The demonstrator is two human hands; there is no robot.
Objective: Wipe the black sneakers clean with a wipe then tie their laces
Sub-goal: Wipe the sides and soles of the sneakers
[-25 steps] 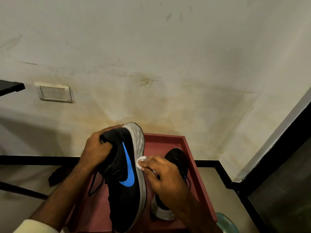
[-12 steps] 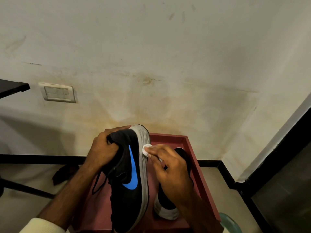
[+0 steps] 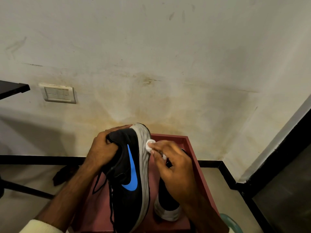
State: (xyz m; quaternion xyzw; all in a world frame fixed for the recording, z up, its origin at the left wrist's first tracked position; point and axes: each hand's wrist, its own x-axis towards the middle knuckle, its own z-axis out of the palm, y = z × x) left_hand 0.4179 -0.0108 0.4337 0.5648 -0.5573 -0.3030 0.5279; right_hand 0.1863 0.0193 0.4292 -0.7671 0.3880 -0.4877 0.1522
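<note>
My left hand point(image 3: 102, 150) grips a black sneaker point(image 3: 125, 195) with a blue swoosh and grey sole, turned on its side above a red tray point(image 3: 200, 174). Its loose black laces hang down on the left. My right hand point(image 3: 175, 165) pinches a small white wipe point(image 3: 149, 145) and presses it against the grey sole near the shoe's far end. The second black sneaker point(image 3: 168, 204) stands in the tray to the right, largely hidden behind my right hand.
A stained wall with a white switch plate point(image 3: 58, 93) rises just behind the tray. A black shelf edge point(image 3: 13, 88) juts in at the left. Black metal bars point(image 3: 25, 190) and a dark object point(image 3: 64, 174) lie on the floor at the left; a green rim point(image 3: 233, 222) shows bottom right.
My right hand slid the wipe along the grey sole toward the shoe's far end. My left hand kept the same grip on the sneaker.
</note>
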